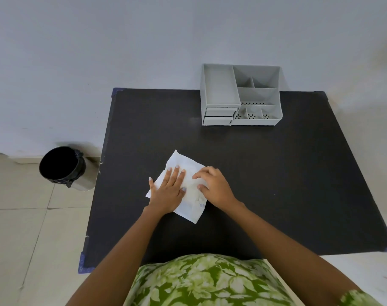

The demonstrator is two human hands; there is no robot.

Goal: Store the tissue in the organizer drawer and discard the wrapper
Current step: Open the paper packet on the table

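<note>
Two hands rested on white tissue pack (183,164) lying mid-desk (276,173). Left hand (169,191) lay flat on pack, fingers (177,173) spread wide and straight, palm pressing down, gripping nothing. Right hand (214,186) sat at pack's right edge, fingers curled, tips pinching wrapper; whether tissue itself was caught, cannot tell. Grey organizer (241,96) stood at desk's far edge, well apart from pack, both drawers (220,115) closed. Black-lined bin (65,166) stood on floor left of desk.
</note>
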